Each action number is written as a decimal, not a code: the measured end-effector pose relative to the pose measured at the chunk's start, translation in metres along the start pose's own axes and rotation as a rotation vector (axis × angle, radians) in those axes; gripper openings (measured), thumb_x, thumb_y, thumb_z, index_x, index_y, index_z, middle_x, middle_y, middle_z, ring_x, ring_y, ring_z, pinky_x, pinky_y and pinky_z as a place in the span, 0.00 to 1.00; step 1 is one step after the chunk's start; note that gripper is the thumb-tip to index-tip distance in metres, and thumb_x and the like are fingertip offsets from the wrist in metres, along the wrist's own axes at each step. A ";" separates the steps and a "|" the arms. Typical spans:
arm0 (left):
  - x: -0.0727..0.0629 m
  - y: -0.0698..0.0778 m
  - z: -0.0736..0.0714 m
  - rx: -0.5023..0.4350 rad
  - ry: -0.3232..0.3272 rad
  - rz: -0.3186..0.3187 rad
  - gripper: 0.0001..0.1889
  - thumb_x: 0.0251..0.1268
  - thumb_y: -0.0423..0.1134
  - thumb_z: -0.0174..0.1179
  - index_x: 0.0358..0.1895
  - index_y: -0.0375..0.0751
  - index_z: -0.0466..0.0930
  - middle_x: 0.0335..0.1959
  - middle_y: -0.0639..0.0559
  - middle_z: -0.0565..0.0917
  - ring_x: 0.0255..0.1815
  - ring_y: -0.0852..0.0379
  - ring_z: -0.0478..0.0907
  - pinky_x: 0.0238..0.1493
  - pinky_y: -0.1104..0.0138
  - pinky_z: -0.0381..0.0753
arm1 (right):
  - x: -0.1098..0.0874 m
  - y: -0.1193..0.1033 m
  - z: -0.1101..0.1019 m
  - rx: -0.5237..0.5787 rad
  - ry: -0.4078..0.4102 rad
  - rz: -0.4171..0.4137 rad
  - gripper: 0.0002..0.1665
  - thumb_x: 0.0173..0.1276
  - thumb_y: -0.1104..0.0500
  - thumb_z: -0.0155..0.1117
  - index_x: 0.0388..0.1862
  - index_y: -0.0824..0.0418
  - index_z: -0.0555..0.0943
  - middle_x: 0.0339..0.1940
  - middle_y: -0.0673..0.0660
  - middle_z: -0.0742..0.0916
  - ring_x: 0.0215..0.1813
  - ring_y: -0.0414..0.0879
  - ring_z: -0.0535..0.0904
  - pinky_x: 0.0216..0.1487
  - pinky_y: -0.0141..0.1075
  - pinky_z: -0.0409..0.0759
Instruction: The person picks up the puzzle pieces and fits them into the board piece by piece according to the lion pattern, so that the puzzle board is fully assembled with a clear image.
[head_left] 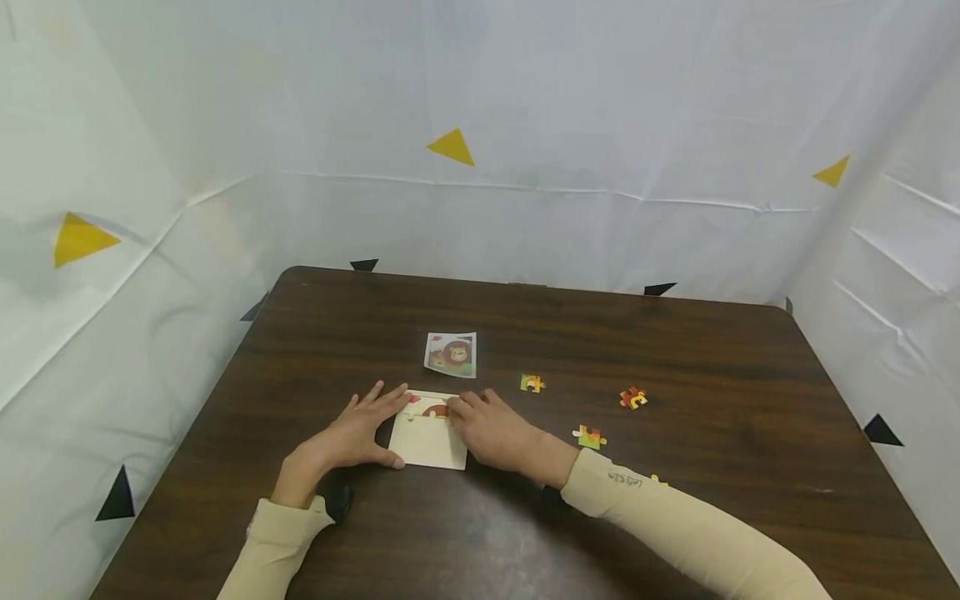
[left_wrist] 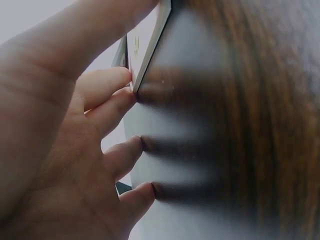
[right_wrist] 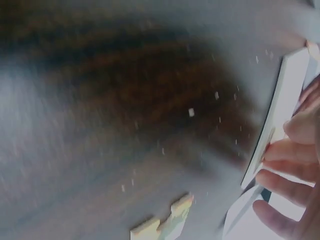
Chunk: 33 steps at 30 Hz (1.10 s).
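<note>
My sleeves [head_left: 675,525] lie nearest. My left hand [head_left: 358,432] rests flat, fingers straight, against the board's [head_left: 427,446] left edge; my right hand [head_left: 491,429] presses fingertips on a piece at its top. The board sits mid-table [head_left: 675,350], thin, stiff and light, likely to slide, so I'd brace its edges. Loose pieces [head_left: 589,436] lie to the right.

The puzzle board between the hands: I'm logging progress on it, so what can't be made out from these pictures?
- Puzzle board: its right edge sits under the right hand in the head view, so pieces there are hidden.
- Placed pieces at the board's top: too small in the head view to count.
- Left wrist view: the left hand fills the frame; the board shows edge-on only.
- Right wrist view: blurred; a loose piece is cut off by the bottom edge.
</note>
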<state>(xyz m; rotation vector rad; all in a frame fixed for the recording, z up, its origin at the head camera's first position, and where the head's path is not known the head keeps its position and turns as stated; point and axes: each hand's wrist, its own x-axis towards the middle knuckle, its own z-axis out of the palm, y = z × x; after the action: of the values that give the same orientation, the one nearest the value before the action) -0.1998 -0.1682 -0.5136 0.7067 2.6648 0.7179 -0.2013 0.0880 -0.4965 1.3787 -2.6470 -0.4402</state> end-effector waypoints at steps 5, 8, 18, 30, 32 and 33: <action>0.000 0.001 -0.002 0.006 -0.006 0.002 0.54 0.44 0.52 0.75 0.76 0.45 0.55 0.77 0.44 0.52 0.76 0.33 0.41 0.66 0.32 0.41 | -0.001 -0.001 -0.004 0.005 -0.004 0.003 0.19 0.71 0.58 0.53 0.58 0.62 0.78 0.58 0.53 0.76 0.57 0.47 0.73 0.51 0.43 0.75; 0.001 0.001 -0.003 0.017 -0.010 0.004 0.53 0.44 0.53 0.75 0.75 0.46 0.57 0.77 0.43 0.53 0.76 0.33 0.41 0.66 0.31 0.41 | 0.001 -0.002 -0.003 0.035 -0.006 0.009 0.20 0.69 0.58 0.54 0.57 0.63 0.78 0.57 0.54 0.76 0.55 0.48 0.73 0.50 0.43 0.75; -0.001 0.004 -0.003 0.020 -0.007 0.004 0.51 0.44 0.54 0.75 0.74 0.45 0.59 0.76 0.41 0.53 0.75 0.32 0.42 0.65 0.31 0.42 | -0.001 0.010 -0.004 0.184 -0.053 0.007 0.23 0.74 0.54 0.51 0.64 0.61 0.75 0.62 0.52 0.76 0.60 0.47 0.72 0.49 0.45 0.77; -0.001 0.000 -0.004 0.043 -0.003 0.010 0.53 0.44 0.54 0.75 0.75 0.47 0.58 0.77 0.42 0.53 0.76 0.32 0.41 0.65 0.31 0.42 | -0.024 0.052 -0.017 0.517 0.179 0.120 0.21 0.70 0.60 0.61 0.61 0.60 0.77 0.58 0.56 0.81 0.59 0.52 0.76 0.50 0.49 0.77; 0.001 0.001 -0.004 0.047 -0.004 0.015 0.53 0.43 0.54 0.75 0.75 0.48 0.57 0.77 0.42 0.53 0.76 0.32 0.41 0.65 0.31 0.41 | -0.036 0.068 -0.019 0.483 0.212 0.188 0.21 0.69 0.59 0.63 0.60 0.61 0.78 0.57 0.57 0.82 0.58 0.54 0.77 0.49 0.51 0.78; 0.002 0.001 -0.005 0.044 -0.006 0.016 0.53 0.43 0.54 0.76 0.75 0.48 0.57 0.77 0.42 0.53 0.76 0.32 0.41 0.66 0.31 0.41 | -0.043 0.077 -0.020 0.466 0.222 0.227 0.22 0.68 0.59 0.64 0.60 0.62 0.78 0.57 0.58 0.82 0.58 0.55 0.77 0.48 0.51 0.78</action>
<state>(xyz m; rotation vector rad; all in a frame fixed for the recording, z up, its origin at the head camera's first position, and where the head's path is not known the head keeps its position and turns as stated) -0.2026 -0.1683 -0.5094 0.7410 2.6800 0.6622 -0.2315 0.1605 -0.4524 1.1160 -2.7693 0.3567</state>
